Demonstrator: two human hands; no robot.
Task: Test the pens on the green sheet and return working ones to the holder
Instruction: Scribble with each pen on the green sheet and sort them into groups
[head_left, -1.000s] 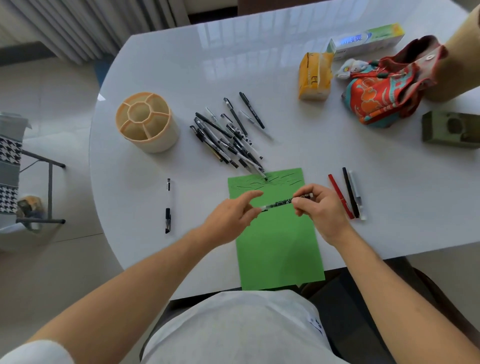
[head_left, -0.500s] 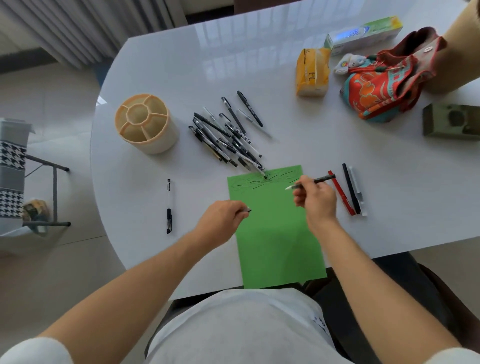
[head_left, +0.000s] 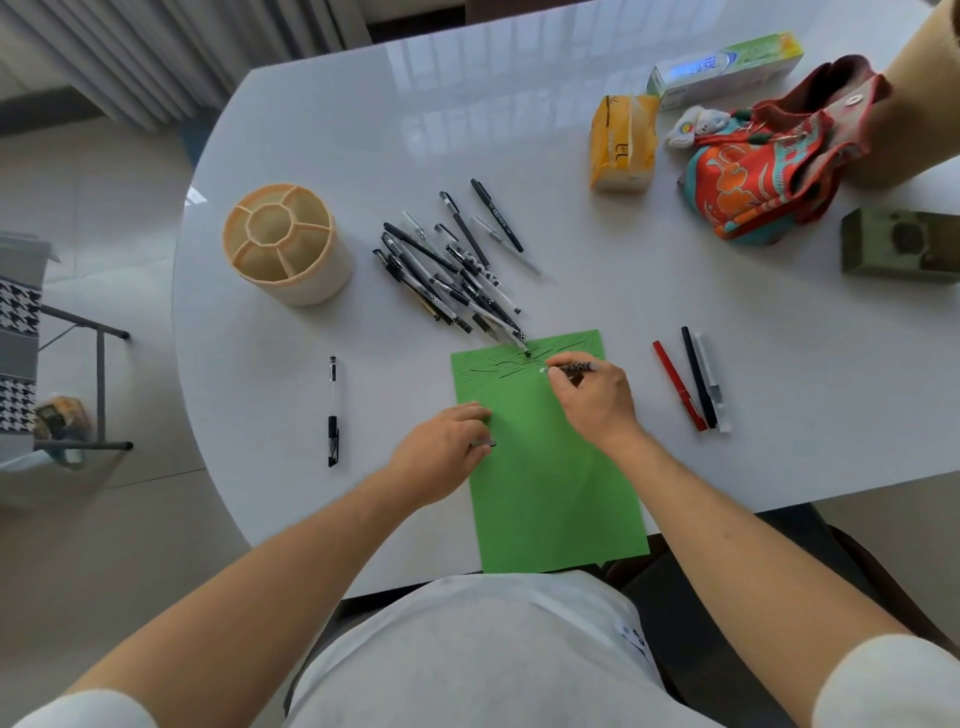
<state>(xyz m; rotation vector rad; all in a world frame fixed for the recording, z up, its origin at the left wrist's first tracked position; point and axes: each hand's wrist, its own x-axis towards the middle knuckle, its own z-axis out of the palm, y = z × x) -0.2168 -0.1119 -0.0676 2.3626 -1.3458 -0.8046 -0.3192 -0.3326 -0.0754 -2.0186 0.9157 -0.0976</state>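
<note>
Pens were the business at hand, and 1 of them, a dark-barrelled pen (head_left: 571, 368), sat clamped in the right hand (head_left: 592, 400) with its tip low over the upper edge of the green sheet (head_left: 550, 488), among the dark test strokes marked there; whether the tip touched the paper could not be told. That spot probably suited because the scribbles were gathered at the top, leaving the rest of the sheet bare. The left hand (head_left: 441, 452) lay on the sheet's left edge, fingers curled around a small dark piece, likely the pen's cap (head_left: 485, 443), kept ready for recapping while also pinning the paper flat.

A loose heap of untested pens (head_left: 457, 270) lay at centre frame, just above the sheet, 1 tip reaching onto its top edge, close enough to pick from. The cream holder (head_left: 283, 244), at upper left on the white worktop (head_left: 519, 130), stood with all its compartments empty, so no pen had gone back into it. To the right of the sheet, 3 pens (head_left: 696, 384) lay side by side, and 1 single pen (head_left: 333, 410) lay apart on the left; these looked like sorted piles, though which meant working could not be judged.
</note>
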